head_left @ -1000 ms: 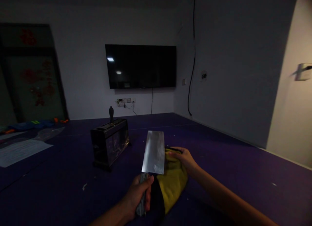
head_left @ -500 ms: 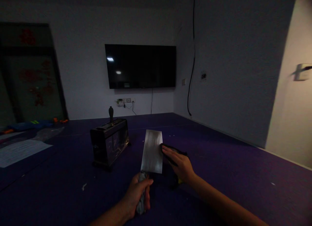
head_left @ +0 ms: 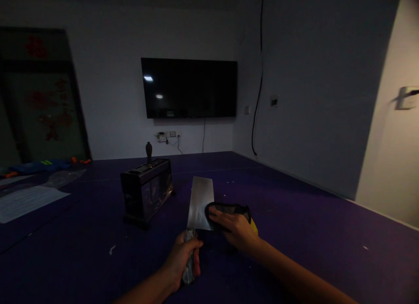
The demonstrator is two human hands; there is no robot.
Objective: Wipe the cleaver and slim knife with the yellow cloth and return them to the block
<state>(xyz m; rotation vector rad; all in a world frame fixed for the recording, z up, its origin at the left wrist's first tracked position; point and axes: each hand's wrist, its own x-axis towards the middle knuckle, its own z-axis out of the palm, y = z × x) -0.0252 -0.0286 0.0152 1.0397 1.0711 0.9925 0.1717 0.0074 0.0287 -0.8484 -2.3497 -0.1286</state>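
Note:
My left hand is closed around the mottled grey handle of a cleaver. The broad metal blade points away from me, tilted up above the purple surface. In my right hand is a dark cloth pad with a black rim and a yellow edge. Its rim laps over the lower right part of the blade, and my fingers lie across the pad. A black knife block stands left of the cleaver, with one dark-handled tool upright in its top.
Printed paper and clear plastic wrap lie at the left. Blue and orange items are behind them. Small white scraps dot the purple surface. A television hangs on the far wall.
My right hand and the cloth pad have moved left and slightly down, from the blade's right edge to over its lower right part. The cleaver has shifted slightly left.

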